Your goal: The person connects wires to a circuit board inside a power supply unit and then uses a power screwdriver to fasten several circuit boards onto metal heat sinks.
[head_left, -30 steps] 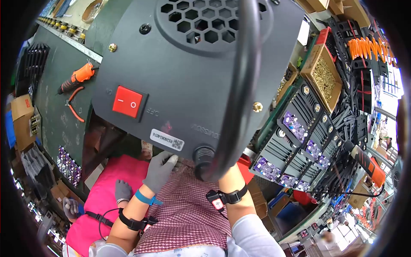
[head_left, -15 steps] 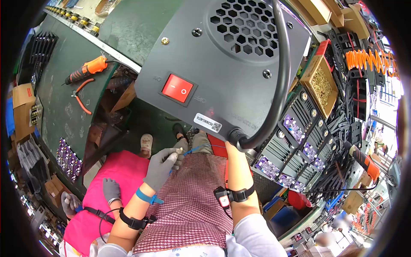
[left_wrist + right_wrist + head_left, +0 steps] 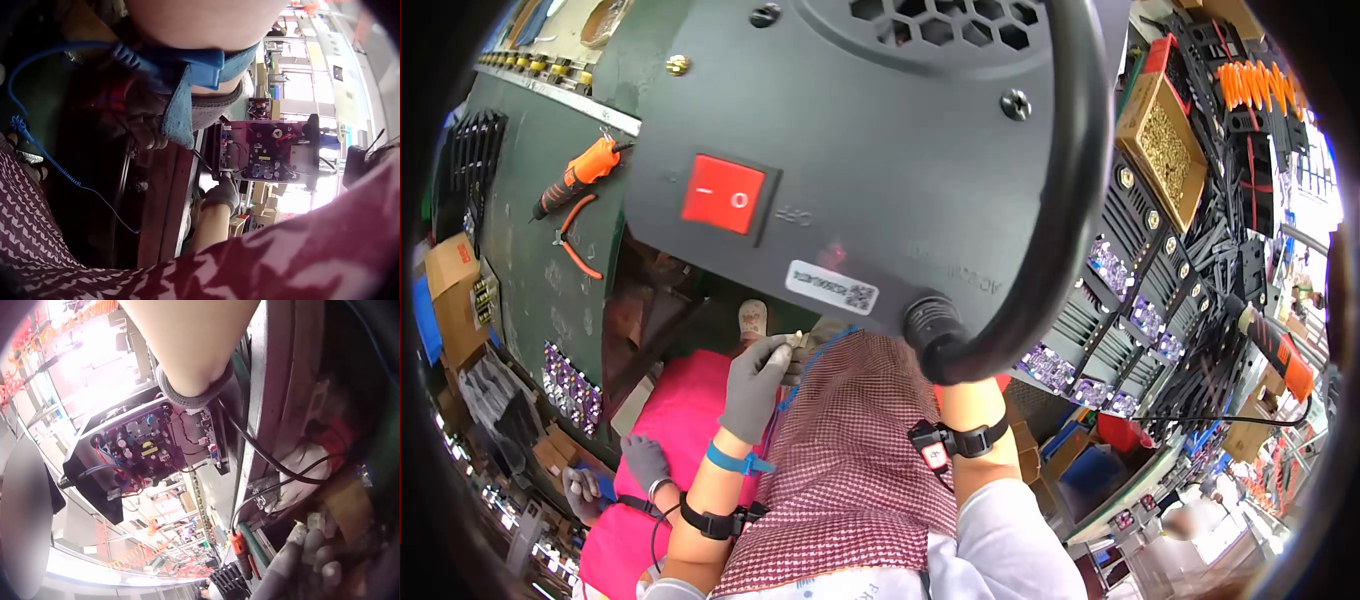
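A black electrical box point(image 3: 870, 180) with a red rocker switch point(image 3: 725, 193), a white label, a round hexagonal grille and a thick black cord point(image 3: 1080, 200) fills the upper head view. Its other side shows an exposed circuit board point(image 3: 140, 450) in the right wrist view. My right hand point(image 3: 222, 195), in a grey glove, grips the box's lower edge; in the head view the box hides it. Below the box, my gloved left hand point(image 3: 755, 385) pinches a small pale piece point(image 3: 797, 340) between thumb and finger; its kind is too small to tell.
An orange electric screwdriver point(image 3: 578, 175) and orange-handled pliers point(image 3: 565, 240) lie on the green bench. Right stand a box of brass screws point(image 3: 1165, 150) and black panels with purple circuit boards point(image 3: 1050, 368). Another person's gloved hand point(image 3: 645, 460) rests near a pink apron point(image 3: 685, 420).
The box swung right and away from my head, then back left and closer, looking larger now. My left hand stays low beside it, still pinching the small piece.
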`<state>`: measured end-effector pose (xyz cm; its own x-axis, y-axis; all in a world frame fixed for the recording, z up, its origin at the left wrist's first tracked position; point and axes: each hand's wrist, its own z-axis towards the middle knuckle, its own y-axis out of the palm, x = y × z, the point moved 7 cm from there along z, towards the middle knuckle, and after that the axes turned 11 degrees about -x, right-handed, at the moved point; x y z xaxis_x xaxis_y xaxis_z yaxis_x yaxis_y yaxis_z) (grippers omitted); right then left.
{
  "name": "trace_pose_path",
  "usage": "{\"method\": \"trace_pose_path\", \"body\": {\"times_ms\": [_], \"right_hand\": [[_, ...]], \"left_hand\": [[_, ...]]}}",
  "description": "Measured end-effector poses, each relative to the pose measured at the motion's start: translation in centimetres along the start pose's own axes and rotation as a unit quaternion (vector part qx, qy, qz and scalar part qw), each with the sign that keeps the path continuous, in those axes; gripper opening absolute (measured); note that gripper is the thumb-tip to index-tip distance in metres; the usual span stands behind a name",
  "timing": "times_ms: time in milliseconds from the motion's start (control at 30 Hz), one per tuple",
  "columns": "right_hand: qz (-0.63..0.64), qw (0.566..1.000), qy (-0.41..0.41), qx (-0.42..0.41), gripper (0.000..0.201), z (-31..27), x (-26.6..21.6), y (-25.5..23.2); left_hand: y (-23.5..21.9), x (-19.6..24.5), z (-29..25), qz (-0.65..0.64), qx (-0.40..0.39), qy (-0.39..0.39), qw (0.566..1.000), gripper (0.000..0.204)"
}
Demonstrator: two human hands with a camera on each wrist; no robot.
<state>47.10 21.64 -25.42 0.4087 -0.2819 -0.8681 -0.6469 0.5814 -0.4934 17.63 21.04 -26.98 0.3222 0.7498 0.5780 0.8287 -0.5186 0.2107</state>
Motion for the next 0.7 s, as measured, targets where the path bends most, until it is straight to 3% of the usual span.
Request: {"method": "trace_pose_path", "body": {"times_ms": [100,267,400,467,567,700], "right_hand": [[0.208,0.969,0.132,-0.021,0.019,0.1,1.8,-0.2],[0.239,0.965,0.106,-0.02,0.017,0.0,2.9,0.1],[0.128,0.99,0.036,0.037,0.015,0.3,0.7,-0.1],[-0.013,0.998,-0.048,0.049,0.015,0.5,-1.3,-0.2],[-0.074,0.994,-0.073,0.04,0.017,0.8,-2.1,-0.4],[-0.228,0.967,-0.115,-0.013,0.015,1.3,-3.5,-0.1]], "left_hand": [[-0.2,-0.5,0.3,0.04,-0.002,-0.007,0.999,0.026],[0.0,-3.2,1.9,0.058,-0.083,-0.037,0.994,0.03],[2.9,-0.9,1.7,0.08,-0.023,-0.034,0.996,0.024],[3.2,-1.2,1.6,0.079,-0.035,-0.024,0.996,0.026],[3.2,-2.7,2.0,0.012,-0.094,-0.013,0.995,0.027],[3.3,-1.6,1.2,0.048,-0.044,-0.018,0.998,0.027]]}}
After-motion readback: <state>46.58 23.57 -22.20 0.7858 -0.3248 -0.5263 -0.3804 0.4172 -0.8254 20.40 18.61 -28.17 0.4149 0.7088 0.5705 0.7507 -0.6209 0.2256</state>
